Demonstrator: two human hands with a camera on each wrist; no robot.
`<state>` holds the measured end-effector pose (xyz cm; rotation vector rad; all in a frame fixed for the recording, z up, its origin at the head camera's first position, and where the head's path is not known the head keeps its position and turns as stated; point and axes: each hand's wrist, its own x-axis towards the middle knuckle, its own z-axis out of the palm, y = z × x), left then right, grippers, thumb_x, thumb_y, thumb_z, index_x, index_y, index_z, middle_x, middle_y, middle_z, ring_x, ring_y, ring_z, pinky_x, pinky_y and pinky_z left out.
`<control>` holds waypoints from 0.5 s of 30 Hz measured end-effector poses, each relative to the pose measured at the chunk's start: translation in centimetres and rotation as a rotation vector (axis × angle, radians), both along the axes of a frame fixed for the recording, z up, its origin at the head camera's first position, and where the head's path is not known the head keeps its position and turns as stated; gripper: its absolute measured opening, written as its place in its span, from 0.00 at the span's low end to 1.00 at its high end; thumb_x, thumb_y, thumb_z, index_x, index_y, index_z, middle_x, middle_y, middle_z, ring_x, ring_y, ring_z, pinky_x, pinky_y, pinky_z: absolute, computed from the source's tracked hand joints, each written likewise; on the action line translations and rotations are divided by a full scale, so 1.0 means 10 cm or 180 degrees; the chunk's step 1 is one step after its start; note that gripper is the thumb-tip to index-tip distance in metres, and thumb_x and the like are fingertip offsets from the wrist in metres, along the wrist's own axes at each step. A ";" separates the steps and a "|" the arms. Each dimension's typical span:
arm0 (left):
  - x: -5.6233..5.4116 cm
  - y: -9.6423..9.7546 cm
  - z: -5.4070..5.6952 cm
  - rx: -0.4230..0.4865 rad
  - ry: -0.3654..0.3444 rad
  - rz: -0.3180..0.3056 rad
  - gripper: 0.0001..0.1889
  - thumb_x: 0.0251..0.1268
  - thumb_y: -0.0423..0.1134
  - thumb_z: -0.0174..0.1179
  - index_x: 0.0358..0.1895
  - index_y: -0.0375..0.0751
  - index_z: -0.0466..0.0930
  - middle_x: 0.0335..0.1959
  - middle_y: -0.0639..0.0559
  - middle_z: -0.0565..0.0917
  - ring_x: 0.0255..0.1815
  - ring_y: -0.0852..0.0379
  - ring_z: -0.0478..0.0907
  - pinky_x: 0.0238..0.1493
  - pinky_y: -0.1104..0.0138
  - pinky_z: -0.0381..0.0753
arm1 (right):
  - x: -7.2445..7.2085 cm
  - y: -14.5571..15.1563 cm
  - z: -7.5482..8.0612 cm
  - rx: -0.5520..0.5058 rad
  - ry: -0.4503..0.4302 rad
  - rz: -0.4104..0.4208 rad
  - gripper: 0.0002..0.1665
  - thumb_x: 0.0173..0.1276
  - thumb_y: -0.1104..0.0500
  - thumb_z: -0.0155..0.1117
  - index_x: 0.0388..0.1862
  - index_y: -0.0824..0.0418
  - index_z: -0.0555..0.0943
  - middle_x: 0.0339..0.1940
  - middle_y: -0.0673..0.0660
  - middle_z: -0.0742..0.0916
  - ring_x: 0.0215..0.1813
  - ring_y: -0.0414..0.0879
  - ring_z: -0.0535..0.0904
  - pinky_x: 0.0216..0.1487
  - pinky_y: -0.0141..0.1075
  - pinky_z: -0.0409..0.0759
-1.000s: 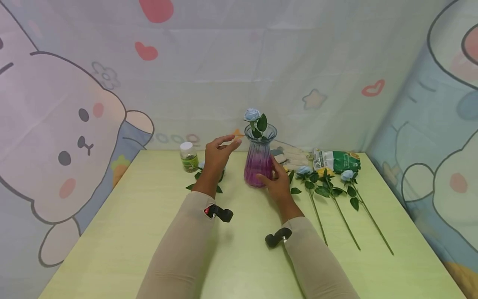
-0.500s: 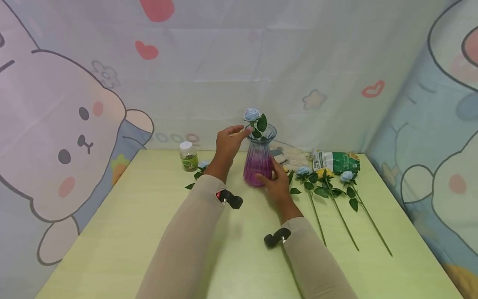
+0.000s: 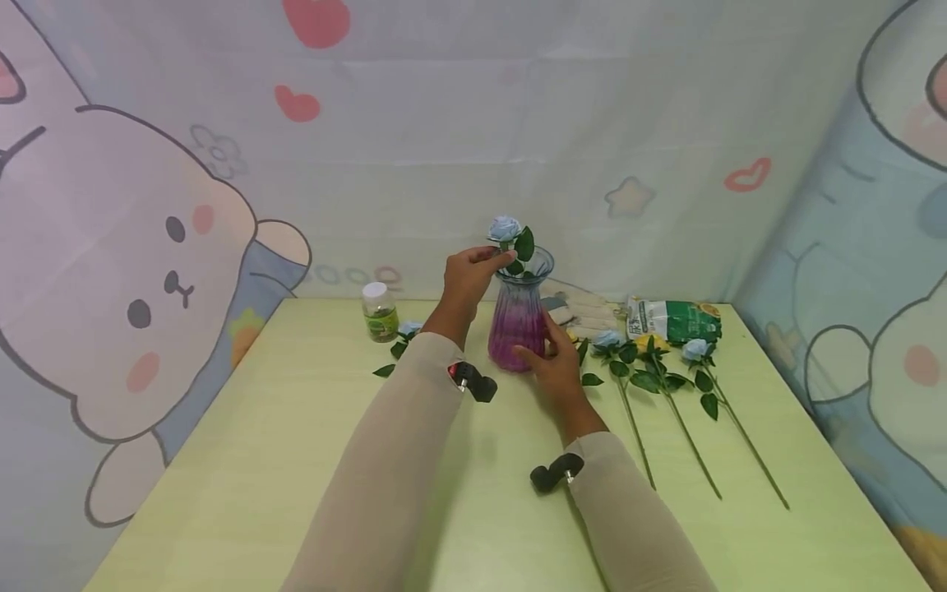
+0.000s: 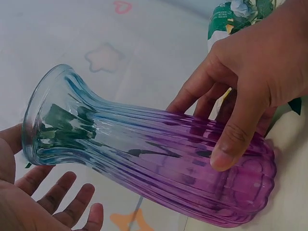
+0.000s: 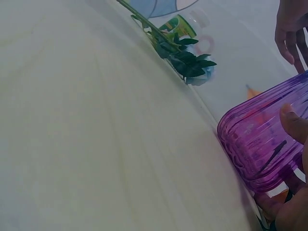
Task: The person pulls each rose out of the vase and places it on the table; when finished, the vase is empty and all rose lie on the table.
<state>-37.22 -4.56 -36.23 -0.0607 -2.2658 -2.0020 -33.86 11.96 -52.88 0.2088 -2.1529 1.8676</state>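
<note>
A ribbed glass vase (image 3: 515, 321), blue at the neck and purple below, stands on the table. One light-blue artificial rose (image 3: 505, 228) rises from its mouth, with green leaves (image 4: 65, 122) showing through the neck glass. My right hand (image 3: 558, 362) holds the lower body of the vase from the right, thumb in front and fingers behind. My left hand (image 3: 464, 284) is at the rim's left side, thumb and index finger overlapping the rose's stem; I cannot tell whether they pinch it. Its other fingers (image 4: 77, 197) are spread loosely beside the neck in the left wrist view.
To the right lie several rose stems, among them a yellow rose (image 3: 651, 343) and a blue rose (image 3: 695, 350). Behind them are a green-and-white packet (image 3: 676, 321) and pale gloves (image 3: 584, 312). A white-capped jar (image 3: 381, 312) stands left, near another blue rose (image 3: 408, 328).
My left hand has moved right, from beside the vase's neck to the rose stem at the rim. My right hand keeps its hold on the vase.
</note>
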 end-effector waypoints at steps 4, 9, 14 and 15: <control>-0.02 0.04 0.02 -0.0072 -0.0028 0.0114 0.28 0.71 0.52 0.75 0.69 0.42 0.85 0.76 0.44 0.81 0.82 0.41 0.73 0.84 0.44 0.72 | -0.01 -0.01 0.00 0.0001 0.0050 0.0030 0.56 0.72 0.54 0.80 0.91 0.45 0.60 0.82 0.56 0.75 0.85 0.55 0.71 0.82 0.54 0.76; -0.05 0.10 0.04 -0.0034 -0.0031 0.0148 0.28 0.72 0.49 0.74 0.70 0.42 0.85 0.75 0.44 0.82 0.81 0.42 0.74 0.83 0.47 0.73 | -0.03 0.01 -0.02 0.0100 0.0090 -0.0028 0.56 0.71 0.54 0.80 0.91 0.44 0.60 0.83 0.55 0.75 0.85 0.55 0.71 0.82 0.54 0.76; -0.08 0.12 0.07 0.0057 -0.0032 0.0133 0.26 0.74 0.45 0.73 0.70 0.38 0.84 0.74 0.42 0.83 0.81 0.41 0.74 0.83 0.49 0.74 | -0.03 0.02 -0.01 0.0081 0.0166 -0.0015 0.56 0.70 0.56 0.81 0.91 0.48 0.61 0.83 0.58 0.75 0.85 0.57 0.71 0.81 0.56 0.77; -0.08 0.12 0.07 0.0077 -0.0050 0.0132 0.25 0.75 0.43 0.73 0.70 0.38 0.84 0.74 0.42 0.83 0.81 0.41 0.75 0.83 0.49 0.74 | -0.03 0.02 -0.01 0.0072 0.0165 -0.0014 0.56 0.70 0.56 0.81 0.90 0.49 0.61 0.83 0.58 0.75 0.85 0.58 0.72 0.80 0.56 0.77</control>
